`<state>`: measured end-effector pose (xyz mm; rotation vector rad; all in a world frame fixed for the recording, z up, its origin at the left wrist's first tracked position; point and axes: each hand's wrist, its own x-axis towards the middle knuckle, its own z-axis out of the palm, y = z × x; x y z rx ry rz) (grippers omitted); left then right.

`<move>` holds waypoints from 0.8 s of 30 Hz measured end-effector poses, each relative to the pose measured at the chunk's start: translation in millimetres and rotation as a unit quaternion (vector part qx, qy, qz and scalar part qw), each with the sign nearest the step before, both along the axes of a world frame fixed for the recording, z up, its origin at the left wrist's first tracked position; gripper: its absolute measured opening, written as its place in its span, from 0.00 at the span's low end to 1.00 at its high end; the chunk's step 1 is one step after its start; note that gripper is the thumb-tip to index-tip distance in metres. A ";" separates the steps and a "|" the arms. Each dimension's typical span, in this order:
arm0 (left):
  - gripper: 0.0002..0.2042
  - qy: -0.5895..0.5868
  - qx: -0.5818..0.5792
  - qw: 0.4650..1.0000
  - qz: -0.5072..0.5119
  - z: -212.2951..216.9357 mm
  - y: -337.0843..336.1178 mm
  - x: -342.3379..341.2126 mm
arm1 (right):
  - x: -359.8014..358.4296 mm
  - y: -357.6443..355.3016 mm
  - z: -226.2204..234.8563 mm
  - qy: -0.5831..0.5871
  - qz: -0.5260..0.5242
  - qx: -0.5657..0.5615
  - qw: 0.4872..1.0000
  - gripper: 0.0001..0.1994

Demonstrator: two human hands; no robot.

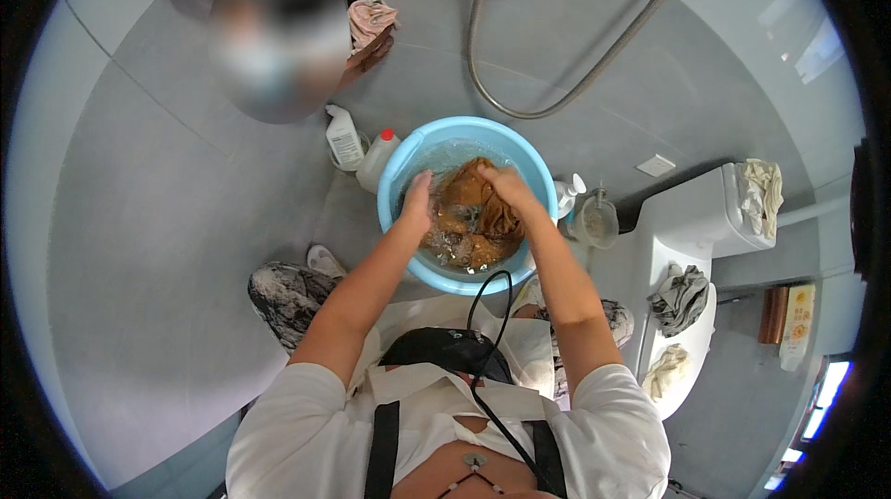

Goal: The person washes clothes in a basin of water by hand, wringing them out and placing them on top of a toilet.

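Note:
A light blue basin (401, 157) of water stands in front of me, with a soaked brown cloth (464, 191) bunched up in it. Bubbles and ripples show on the water around the cloth. My right hand (509, 187) grips the upper right part of the cloth, its fingers closed on a fold. At the basin's left side, my left hand (419, 202) is held over the water beside the cloth, fingers stretched out and nothing seen in them. The lower part of the cloth lies in the water.
White bottle (344, 139) and red-capped jug (378, 159) stand left of the basin. To its right are a pump bottle (569, 191), a clear cup (595, 221) and a toilet (650, 253) with cloths on it. A metal hose (557, 109) loops beyond; a black cable (478, 388) hangs before me.

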<state>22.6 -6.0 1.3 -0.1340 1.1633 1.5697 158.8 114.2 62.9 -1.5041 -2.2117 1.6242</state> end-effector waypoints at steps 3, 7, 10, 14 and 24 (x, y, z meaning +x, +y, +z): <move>0.26 -0.061 0.030 0.998 -0.003 -34.5 10.0 -9.9 | 2.2 -8.3 36.4 0.265 -0.155 -0.297 0.904 0.24; 0.30 -0.164 0.086 0.982 -0.031 16.0 8.6 4.6 | 19.4 -3.2 30.0 0.374 -0.120 -0.423 0.817 0.23; 0.32 -0.201 0.157 0.962 -0.092 25.1 5.8 4.8 | 17.6 -10.0 28.8 0.355 -0.146 -0.432 0.816 0.24; 0.29 -0.168 0.182 0.963 -0.109 51.7 -2.6 11.7 | 20.2 -10.8 25.7 0.327 -0.199 -0.407 0.829 0.24; 0.12 0.026 0.113 0.993 -0.033 52.6 17.7 26.7 | 8.6 -56.0 18.1 0.261 -0.100 0.039 0.959 0.22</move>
